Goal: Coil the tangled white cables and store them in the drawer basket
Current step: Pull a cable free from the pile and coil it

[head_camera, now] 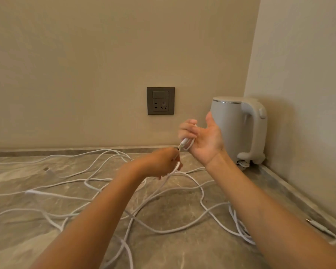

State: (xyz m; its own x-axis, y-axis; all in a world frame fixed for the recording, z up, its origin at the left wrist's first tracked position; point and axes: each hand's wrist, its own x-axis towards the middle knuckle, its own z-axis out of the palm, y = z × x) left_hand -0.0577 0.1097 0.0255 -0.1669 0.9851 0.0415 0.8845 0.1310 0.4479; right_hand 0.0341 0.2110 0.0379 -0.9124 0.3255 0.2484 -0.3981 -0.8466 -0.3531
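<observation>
Right hand (204, 140) is raised with its palm turned toward me. Its fingers curl round a short folded loop of the held cable (188, 142), and the thumb stands free and upright. A plug end of that loop pokes out below the fingers, pointing down and left. Left hand (161, 162) sits just below and left of the right, knuckles toward me, pinching the same held cable between thumb and fingertips. From that pinch the line drops to the surface.

I log the white cables (37, 193) as a loose tangle spread over the grey marbled countertop (211, 255). They cross one another from the left edge to beneath my right forearm. I cannot count the separate leads. One connector end (318, 227) lies apart, near the right wall.

Noted at the back:
- a pale kettle (233, 121) stands in the corner, directly behind the right hand
- a dark wall socket (160, 100) sits left of the kettle, above the counter
</observation>
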